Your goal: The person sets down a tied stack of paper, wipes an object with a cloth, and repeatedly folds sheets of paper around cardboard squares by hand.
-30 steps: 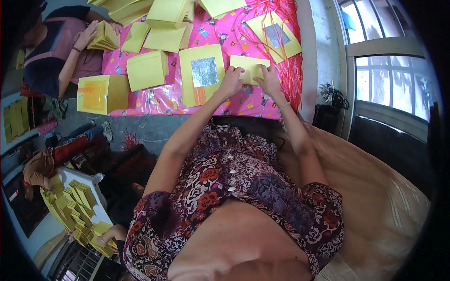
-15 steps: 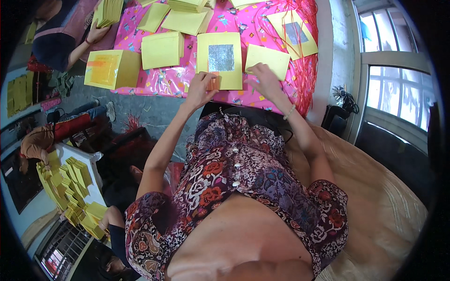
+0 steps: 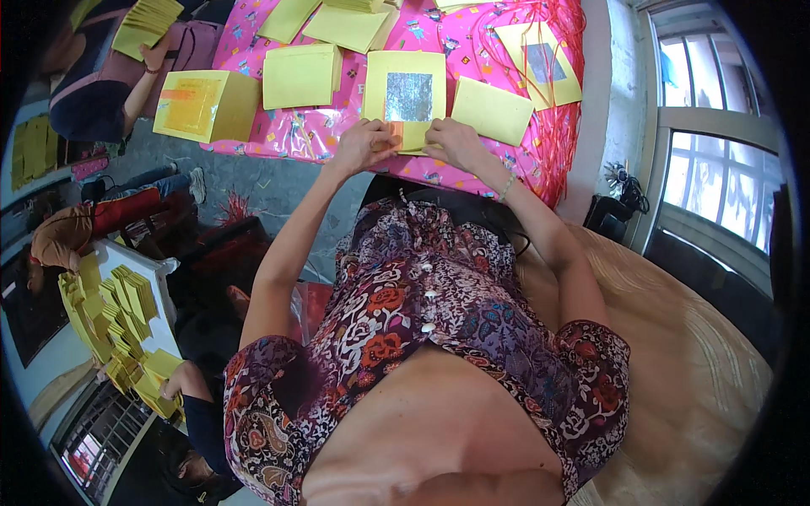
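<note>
Head view: left hand [image 3: 366, 147] at the near left corner of a yellow sheet [image 3: 405, 103], right hand [image 3: 456, 145] at its near right corner, both touching. Fingers bent and narrow on each hand; cannot tell whether pinching the near edge or only pressing on it. On the sheet, a silver patch in the middle and an orange strip [image 3: 396, 133] toward the near edge, partly under the left fingers. Beneath, a pink patterned surface [image 3: 291, 139], with the sheet near its near edge.

Just right of the sheet, a plain yellow card [image 3: 492, 110], slightly turned. Farther right and far, another patched sheet [image 3: 540, 66], crossed by red strings [image 3: 564, 118] running down the right edge. Left of the sheet, a yellow stack [image 3: 299, 78]; farther left, a thick block [image 3: 213, 105] with an orange label on its face.

At far left, a co-worker's hand [image 3: 154, 57] at a fanned yellow bundle [image 3: 145, 27]. Near left, well apart, a white table [image 3: 164, 295] loaded with yellow bundles [image 3: 126, 308]. On the right wrist, a pale bracelet [image 3: 507, 187].
</note>
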{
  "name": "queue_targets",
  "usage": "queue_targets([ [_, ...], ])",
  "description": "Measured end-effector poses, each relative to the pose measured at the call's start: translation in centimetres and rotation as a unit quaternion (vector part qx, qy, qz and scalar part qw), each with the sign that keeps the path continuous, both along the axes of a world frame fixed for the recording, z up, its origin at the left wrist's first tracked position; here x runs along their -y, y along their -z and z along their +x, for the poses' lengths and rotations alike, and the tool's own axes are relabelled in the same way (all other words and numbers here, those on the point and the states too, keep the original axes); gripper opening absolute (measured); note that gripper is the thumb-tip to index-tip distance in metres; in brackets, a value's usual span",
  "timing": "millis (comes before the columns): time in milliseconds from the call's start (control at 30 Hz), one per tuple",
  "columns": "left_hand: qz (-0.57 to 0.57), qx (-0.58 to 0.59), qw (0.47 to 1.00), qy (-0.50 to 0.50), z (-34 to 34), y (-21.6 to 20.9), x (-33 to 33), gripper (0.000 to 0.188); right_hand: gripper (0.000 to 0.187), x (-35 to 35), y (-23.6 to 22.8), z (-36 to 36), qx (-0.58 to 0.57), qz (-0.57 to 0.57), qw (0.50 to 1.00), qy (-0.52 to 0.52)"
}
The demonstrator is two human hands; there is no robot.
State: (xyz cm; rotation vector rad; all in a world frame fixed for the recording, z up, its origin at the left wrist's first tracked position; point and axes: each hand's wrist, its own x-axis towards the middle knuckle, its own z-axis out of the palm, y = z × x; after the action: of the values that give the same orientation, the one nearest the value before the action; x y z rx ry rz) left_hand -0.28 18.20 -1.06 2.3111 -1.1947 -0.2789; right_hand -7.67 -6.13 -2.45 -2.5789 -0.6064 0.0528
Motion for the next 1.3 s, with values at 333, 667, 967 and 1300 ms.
queue_targets([
  [333,0.004,-0.172,0.985,-0.004,2.2,0.5,0.3,0.015,0.025,0.8,-0.5,1.8,-0.118,0.073,0.99,0.031],
  [667,0.006,-0.212,0.977,-0.017,2.5,1.2,0.3,0.015,0.027,0.6,-0.4,1.9,-0.148,0.075,0.985,0.055],
  [967,0.01,-0.213,0.976,-0.03,2.5,1.2,0.3,0.016,0.027,0.4,-0.5,1.8,-0.127,0.068,0.988,0.058],
  [1300,-0.054,-0.099,0.994,-0.003,2.0,-0.3,-1.1,0.03,0.02,0.6,-1.6,1.3,-0.027,0.08,0.995,0.044],
])
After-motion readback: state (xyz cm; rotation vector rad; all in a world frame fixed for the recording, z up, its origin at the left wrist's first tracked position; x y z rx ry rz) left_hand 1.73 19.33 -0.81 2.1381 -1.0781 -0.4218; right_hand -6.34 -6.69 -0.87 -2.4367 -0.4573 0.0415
